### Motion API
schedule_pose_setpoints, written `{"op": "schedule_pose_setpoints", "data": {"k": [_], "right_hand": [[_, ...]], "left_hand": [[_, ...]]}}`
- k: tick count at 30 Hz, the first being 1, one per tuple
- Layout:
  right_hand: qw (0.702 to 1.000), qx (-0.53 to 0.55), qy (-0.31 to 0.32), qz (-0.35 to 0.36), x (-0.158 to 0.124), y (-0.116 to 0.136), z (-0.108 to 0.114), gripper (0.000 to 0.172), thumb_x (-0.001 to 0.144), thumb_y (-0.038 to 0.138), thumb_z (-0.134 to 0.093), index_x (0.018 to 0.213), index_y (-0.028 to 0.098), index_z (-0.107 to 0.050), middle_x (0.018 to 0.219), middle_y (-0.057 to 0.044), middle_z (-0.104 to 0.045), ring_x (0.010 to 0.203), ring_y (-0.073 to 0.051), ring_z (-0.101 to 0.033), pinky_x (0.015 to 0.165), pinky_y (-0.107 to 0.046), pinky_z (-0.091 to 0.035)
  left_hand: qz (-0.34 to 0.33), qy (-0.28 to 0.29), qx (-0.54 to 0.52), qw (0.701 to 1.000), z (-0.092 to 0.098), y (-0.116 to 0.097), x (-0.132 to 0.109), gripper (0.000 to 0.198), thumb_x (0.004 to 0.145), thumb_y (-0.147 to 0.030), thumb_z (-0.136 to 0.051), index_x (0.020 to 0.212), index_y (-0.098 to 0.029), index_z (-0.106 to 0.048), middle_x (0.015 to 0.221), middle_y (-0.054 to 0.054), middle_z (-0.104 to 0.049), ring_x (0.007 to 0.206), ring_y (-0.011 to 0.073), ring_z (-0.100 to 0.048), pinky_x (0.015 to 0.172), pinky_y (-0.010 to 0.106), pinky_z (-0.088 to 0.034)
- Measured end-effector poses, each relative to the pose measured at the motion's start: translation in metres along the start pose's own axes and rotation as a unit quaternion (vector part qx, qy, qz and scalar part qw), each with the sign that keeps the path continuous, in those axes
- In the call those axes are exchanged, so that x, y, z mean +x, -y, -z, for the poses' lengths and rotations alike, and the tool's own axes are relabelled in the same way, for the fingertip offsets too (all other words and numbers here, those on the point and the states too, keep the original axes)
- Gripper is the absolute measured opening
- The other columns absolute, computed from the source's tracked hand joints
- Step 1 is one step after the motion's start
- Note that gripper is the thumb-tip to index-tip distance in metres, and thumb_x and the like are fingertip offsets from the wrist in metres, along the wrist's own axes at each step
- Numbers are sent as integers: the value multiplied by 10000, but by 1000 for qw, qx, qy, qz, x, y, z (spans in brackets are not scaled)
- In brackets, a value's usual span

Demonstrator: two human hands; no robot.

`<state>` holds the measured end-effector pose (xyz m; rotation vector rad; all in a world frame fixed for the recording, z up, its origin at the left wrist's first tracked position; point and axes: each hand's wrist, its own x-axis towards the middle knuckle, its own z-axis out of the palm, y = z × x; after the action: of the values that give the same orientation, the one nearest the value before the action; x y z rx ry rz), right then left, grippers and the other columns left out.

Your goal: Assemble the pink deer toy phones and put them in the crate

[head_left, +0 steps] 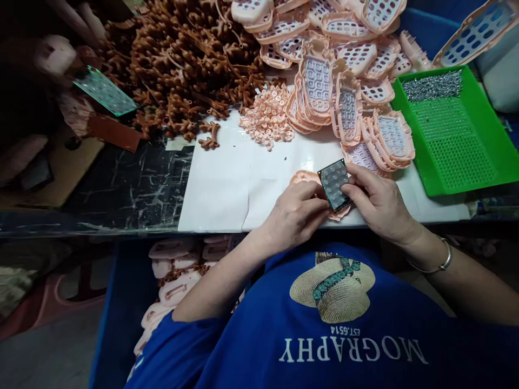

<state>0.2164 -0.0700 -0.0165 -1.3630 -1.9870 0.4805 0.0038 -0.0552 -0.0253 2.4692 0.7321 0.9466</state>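
Note:
Between my two hands is a small circuit board (334,185) with grey round pads on its face, tilted over the white sheet. My right hand (379,202) pinches its right edge, thumb on the face. My left hand (298,210) is closed at the board's lower left edge; its fingertips are partly hidden, and whether they also grip a pink part is unclear. Just behind and beneath the board lies a pink plastic shell (305,176), mostly covered by my hands and the board.
Stacked pink shells with keypads (316,81) stand beyond my hands, beside a heap of small pink pieces (270,113). Brown curly parts (182,59) are piled at left. A green tray (486,156) holds screws (433,86). Another person's hand (57,54) is near a green-edged board (106,91).

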Motion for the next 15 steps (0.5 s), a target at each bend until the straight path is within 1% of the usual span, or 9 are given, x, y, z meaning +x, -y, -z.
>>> {"op": "schedule_pose_setpoints", "data": {"k": [3,5,9,12,15], "right_hand": [[999,-24,-12,26,0,-1,0,319,929,208,-556,1232,146,-637,885,-49,-743,743,-186,-695,699,-298,-547],[999,-34,-10,32,1,-1,0,314,928,206,-562,1228,150,-637,906,-51,-747,739,-182,-693,702,-295,-545],[1000,-13,-11,14,1,0,-1,299,917,191,-569,1204,156,-646,817,-24,-718,715,-173,-678,677,-285,-529],[1000,6,-17,-2,-1,1,-2,291,923,206,-559,1199,165,-643,800,-18,-696,711,-170,-660,675,-292,-519],[999,25,-10,-23,-3,1,-2,296,930,226,-552,1211,174,-630,787,-12,-672,692,-162,-637,654,-293,-504]], "left_hand": [[-14,29,-13,999,4,2,-1,145,955,-244,-585,973,-141,-685,987,107,-640,917,196,-589,801,340,-500],[-23,41,-12,999,4,3,-2,149,963,-254,-578,988,-151,-682,991,103,-642,917,198,-588,807,346,-497],[-28,21,-26,999,1,7,-4,128,965,-226,-577,975,-148,-677,984,96,-650,897,183,-589,789,333,-492],[-19,13,-35,999,-1,7,-4,119,967,-228,-576,966,-159,-673,982,85,-649,882,171,-587,780,322,-490],[-20,9,-30,999,-2,6,-4,125,968,-238,-577,970,-158,-673,975,84,-643,881,171,-585,773,320,-486]]}}
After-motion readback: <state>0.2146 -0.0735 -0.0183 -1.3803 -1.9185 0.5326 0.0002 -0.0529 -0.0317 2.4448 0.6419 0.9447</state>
